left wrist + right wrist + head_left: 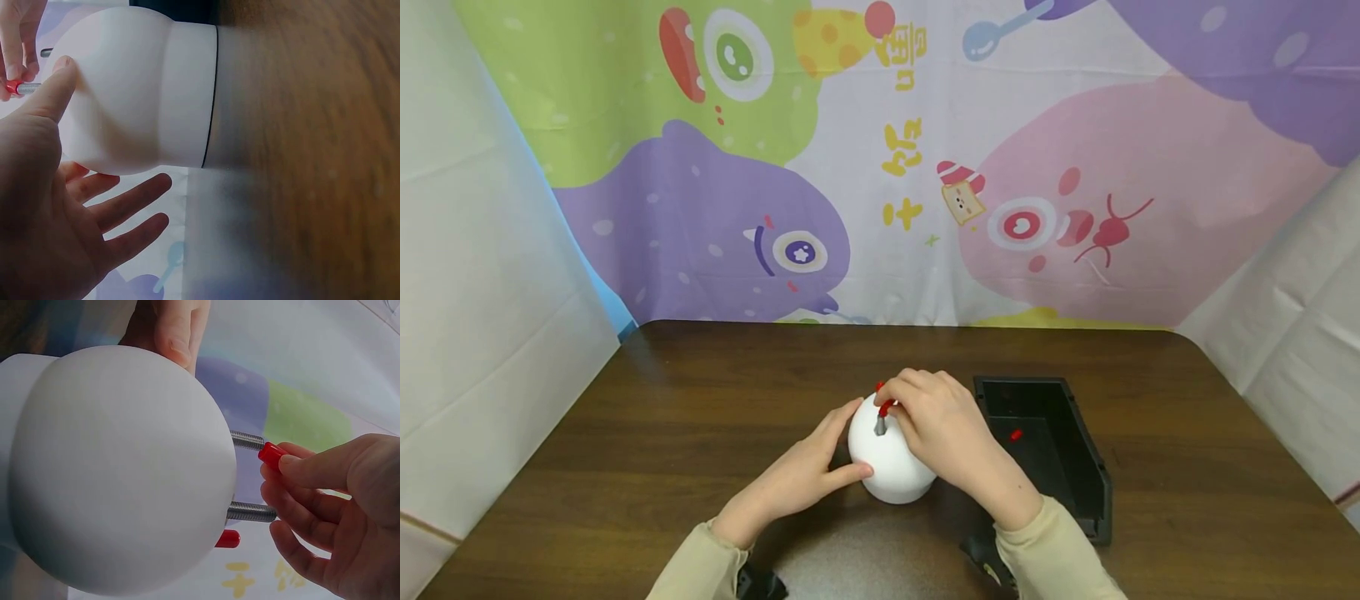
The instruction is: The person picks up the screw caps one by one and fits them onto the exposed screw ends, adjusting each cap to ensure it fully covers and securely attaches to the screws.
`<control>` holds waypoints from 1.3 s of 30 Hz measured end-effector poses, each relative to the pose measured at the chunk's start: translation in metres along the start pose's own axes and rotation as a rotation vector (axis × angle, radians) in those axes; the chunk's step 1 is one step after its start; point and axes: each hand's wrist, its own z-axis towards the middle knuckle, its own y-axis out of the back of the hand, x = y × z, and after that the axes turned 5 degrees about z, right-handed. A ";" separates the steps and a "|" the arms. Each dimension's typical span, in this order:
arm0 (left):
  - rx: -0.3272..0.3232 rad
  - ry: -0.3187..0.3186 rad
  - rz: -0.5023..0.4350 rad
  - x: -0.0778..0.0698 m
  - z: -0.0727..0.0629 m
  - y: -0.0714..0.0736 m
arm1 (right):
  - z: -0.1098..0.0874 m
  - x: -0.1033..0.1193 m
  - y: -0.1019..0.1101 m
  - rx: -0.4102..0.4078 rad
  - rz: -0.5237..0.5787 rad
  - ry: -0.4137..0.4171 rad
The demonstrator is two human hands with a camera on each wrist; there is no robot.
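A white ball-shaped dome on a short round base (pixel 891 471) stands upright on the table. My left hand (pixel 797 471) holds its left side, thumb on the near face and fingers round the far side; two fingers stick out free in the left wrist view. Two threaded metal rods (pixel 247 439) (pixel 251 511) jut from the top of the dome. Between thumb and index finger, my right hand (pixel 940 421) pinches a small red cap (pixel 272 456), tilted at the tip of one rod. Another red cap (pixel 228 539) shows at the dome's edge, partly hidden.
A black tray (pixel 1102 492) lies on the table just right of the dome, with a loose red cap (pixel 1017 435) inside. A patterned cloth (pixel 895 275) hangs behind the brown table (pixel 625 467). Dark items (pixel 988 558) lie by both sleeves.
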 end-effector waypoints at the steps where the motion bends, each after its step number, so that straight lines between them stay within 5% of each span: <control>1: 0.000 0.001 0.000 0.000 0.000 0.000 | 0.000 0.000 0.000 0.004 0.000 -0.002; 39: -0.023 -0.008 0.015 0.003 0.001 -0.002 | -0.001 0.001 -0.005 0.039 -0.009 0.016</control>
